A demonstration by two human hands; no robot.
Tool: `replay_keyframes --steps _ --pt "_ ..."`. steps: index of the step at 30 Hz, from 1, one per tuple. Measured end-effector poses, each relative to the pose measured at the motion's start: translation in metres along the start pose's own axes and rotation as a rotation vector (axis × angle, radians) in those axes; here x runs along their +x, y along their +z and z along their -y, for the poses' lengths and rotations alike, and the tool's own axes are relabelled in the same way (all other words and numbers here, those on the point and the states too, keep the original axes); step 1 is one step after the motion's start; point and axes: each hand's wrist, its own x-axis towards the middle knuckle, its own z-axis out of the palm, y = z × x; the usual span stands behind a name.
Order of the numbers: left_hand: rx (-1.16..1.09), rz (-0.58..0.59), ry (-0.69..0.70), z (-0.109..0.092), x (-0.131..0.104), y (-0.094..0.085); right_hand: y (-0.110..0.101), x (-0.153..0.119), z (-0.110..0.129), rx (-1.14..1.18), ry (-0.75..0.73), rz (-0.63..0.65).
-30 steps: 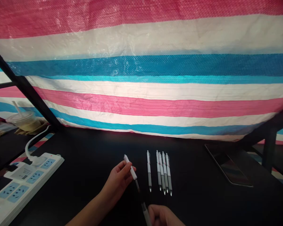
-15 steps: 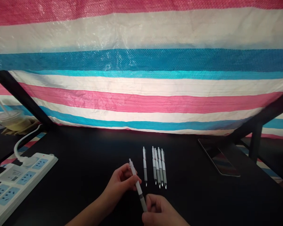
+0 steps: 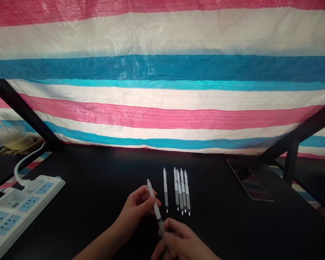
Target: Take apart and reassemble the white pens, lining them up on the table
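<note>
A white pen (image 3: 154,202) with a grey grip slants between my hands above the black table. My left hand (image 3: 135,207) pinches its upper barrel between thumb and fingers, the clicker end pointing up and away. Around the grey grip near the tip, my right hand (image 3: 182,240) has its fingers closed, slightly blurred; the metal tip shows below them. Just beyond my hands lies a single matching pen (image 3: 165,187). To its right, several more such pens (image 3: 182,189) lie side by side in a close group, tips toward me.
At the left, a white power strip (image 3: 38,206) with a plugged-in cable rests on the table. A black phone (image 3: 249,180) lies at the right. Beyond the left frame bar stands a plastic cup (image 3: 11,137) with a straw. Striped sheeting (image 3: 162,119) hangs behind the table.
My right hand's fingers have shifted round the pen's grip, some now reaching beneath the tip end. My left hand keeps its pinch on the barrel. The view has moved slightly.
</note>
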Motion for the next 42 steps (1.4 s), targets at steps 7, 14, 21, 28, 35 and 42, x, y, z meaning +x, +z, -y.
replay_keyframes --steps 7,14,21,28,35,42 --pt "0.047 -0.008 0.025 0.0 -0.001 0.0 -0.003 -0.001 -0.001 0.021 0.052 0.018" --pt "0.04 0.006 0.029 0.003 -0.001 0.001 -0.002 0.002 -0.003 -0.046 -0.004 -0.009" --pt "0.045 -0.013 0.028 0.002 -0.001 0.002 -0.004 0.003 -0.005 -0.057 -0.037 -0.025" --pt "0.054 -0.016 0.039 0.004 0.0 0.002 -0.003 0.004 -0.005 0.016 -0.003 0.015" --pt "0.04 0.005 0.041 0.005 0.0 0.0 -0.008 0.006 -0.011 -0.097 -0.005 0.005" --pt "-0.122 0.066 0.009 0.005 0.001 -0.001 -0.01 0.01 -0.014 -0.031 -0.074 0.081"
